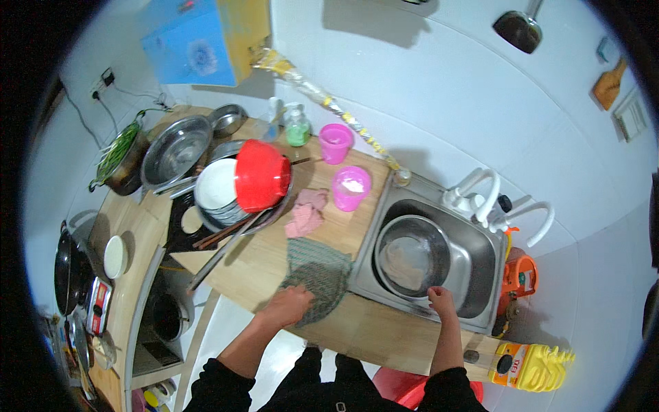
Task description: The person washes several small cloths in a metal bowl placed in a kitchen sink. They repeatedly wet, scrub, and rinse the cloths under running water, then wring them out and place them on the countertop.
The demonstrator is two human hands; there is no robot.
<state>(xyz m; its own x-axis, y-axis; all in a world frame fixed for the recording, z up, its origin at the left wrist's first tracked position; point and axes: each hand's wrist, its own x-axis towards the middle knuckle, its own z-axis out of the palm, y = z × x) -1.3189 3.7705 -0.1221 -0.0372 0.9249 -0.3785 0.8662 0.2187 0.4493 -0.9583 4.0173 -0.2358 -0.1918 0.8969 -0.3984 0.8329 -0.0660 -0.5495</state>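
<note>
My left hand (287,308) is closed on the edge of a grey-green checked cloth (322,273), which lies over the front of the wooden counter. My right hand (440,301), fingers curled, is at the near right rim of a round metal basin (441,234). Whether it grips that rim is unclear. The basin stands inside a stainless steel sink (471,268). Inside the basin lies a pale, wet-looking cloth or similar soft thing (404,262). Behind the checked cloth is a crumpled pink cloth (307,211).
Two pink plastic cups (335,144) stand by a green soap bottle (297,129). A red bowl (261,176) tilts on stacked dishes, with a long utensil (221,257) jutting past the counter edge. White faucets (486,203) curve over the sink. A yellow jug (535,366) is at right.
</note>
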